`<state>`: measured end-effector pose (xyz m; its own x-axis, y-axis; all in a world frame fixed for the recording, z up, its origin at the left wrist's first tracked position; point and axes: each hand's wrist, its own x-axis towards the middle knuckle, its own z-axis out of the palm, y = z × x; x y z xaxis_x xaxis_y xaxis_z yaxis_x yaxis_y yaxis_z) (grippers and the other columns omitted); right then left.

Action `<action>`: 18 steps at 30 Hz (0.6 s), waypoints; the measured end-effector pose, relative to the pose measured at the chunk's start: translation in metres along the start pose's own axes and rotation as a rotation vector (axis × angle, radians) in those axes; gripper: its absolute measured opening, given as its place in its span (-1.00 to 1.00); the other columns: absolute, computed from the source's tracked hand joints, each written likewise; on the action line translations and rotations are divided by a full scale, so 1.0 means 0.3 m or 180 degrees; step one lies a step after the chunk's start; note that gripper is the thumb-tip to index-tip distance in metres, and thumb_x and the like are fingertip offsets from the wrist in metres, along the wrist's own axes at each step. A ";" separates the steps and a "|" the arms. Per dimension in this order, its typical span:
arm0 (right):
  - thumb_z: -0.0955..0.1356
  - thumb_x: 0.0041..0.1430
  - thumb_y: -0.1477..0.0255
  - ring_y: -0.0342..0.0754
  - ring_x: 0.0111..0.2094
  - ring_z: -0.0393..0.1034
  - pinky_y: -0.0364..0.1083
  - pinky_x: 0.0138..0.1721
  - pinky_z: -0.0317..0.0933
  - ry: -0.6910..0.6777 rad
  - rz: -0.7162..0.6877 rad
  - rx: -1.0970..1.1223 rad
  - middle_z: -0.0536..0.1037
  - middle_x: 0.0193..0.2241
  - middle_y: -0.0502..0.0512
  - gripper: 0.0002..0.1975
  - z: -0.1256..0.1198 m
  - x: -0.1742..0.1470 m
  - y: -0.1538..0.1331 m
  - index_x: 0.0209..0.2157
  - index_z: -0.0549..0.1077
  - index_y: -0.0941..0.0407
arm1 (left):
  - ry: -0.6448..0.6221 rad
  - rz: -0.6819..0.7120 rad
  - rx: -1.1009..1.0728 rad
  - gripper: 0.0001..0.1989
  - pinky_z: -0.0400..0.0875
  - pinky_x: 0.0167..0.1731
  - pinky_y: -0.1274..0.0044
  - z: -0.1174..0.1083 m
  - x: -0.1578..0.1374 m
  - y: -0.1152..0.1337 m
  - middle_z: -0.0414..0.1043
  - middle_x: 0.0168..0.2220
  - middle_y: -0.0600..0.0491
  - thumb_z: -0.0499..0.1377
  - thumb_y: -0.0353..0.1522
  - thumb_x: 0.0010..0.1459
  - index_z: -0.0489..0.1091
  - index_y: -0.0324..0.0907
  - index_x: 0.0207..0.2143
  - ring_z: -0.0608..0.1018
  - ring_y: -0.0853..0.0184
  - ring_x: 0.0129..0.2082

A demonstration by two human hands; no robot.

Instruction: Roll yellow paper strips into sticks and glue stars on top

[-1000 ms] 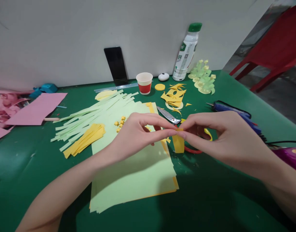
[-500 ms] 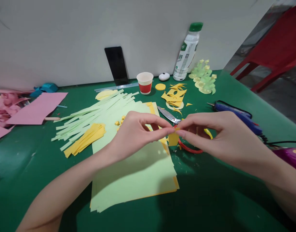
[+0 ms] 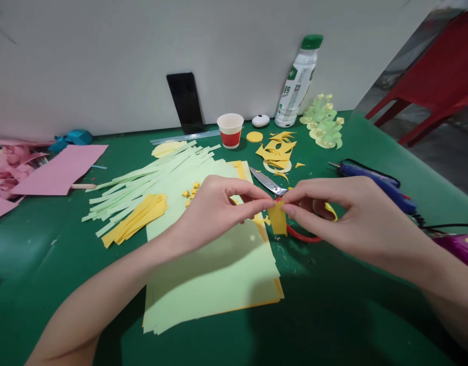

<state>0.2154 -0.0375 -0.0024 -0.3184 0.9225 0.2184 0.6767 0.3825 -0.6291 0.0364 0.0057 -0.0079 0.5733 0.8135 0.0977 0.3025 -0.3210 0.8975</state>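
Yellow paper strip (image 3: 279, 221), one: top pinched in fingertips of left hand (image 3: 218, 211), at nine o'clock, and right hand (image 3: 335, 211), at three; neither clearly nearer; visible length hangs toward six.

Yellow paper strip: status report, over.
Left hand, right hand: pinching yellow paper strip. Strip's lower end hangs free. Red-and-yellow-handled metal scissors lie behind.

Phone (image 3: 185, 101) leaning on wall (image 3: 104, 61); cup (image 3: 230, 139) right of it, then bottle (image 3: 295, 89). Chair (image 3: 438, 76) beyond table's (image 3: 333, 315) right edge.
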 end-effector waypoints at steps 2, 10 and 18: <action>0.27 0.09 0.44 -0.25 -0.63 0.17 -0.22 -0.61 0.04 -0.0046 -0.0073 -0.0059 0.42 -0.62 -0.04 -0.84 0.002 0.002 0.003 -0.48 0.46 0.13 | 0.0033 -0.0012 0.0004 -0.89 0.28 -0.61 0.70 -0.002 -0.001 -0.001 0.51 -0.52 0.13 0.22 -0.37 0.02 0.52 -0.19 -0.50 0.43 0.52 -0.58; 0.26 0.06 0.51 -0.26 -0.62 0.19 -0.23 -0.60 0.04 -0.0081 -0.0316 -0.0265 0.42 -0.60 -0.06 -0.85 0.005 -0.009 0.002 -0.46 0.46 0.11 | -0.0061 -0.0330 -0.0221 -0.92 0.27 -0.62 0.72 -0.006 0.003 -0.004 0.49 -0.57 0.18 0.31 -0.42 -0.12 0.47 -0.18 -0.60 0.44 0.53 -0.58; 0.26 0.09 0.44 -0.24 -0.62 0.22 -0.22 -0.61 0.04 -0.0090 -0.0224 -0.0217 0.44 -0.60 -0.04 -0.84 0.000 -0.012 -0.007 -0.46 0.46 0.10 | -0.0225 -0.0255 -0.0290 -0.94 0.32 -0.54 0.71 -0.008 0.000 -0.001 0.51 -0.49 0.15 0.25 -0.41 -0.02 0.49 -0.18 -0.53 0.47 0.50 -0.50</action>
<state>0.2153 -0.0416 -0.0019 -0.3846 0.8917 0.2385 0.6954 0.4498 -0.5604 0.0345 0.0070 -0.0072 0.6032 0.7976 -0.0035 0.2810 -0.2084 0.9368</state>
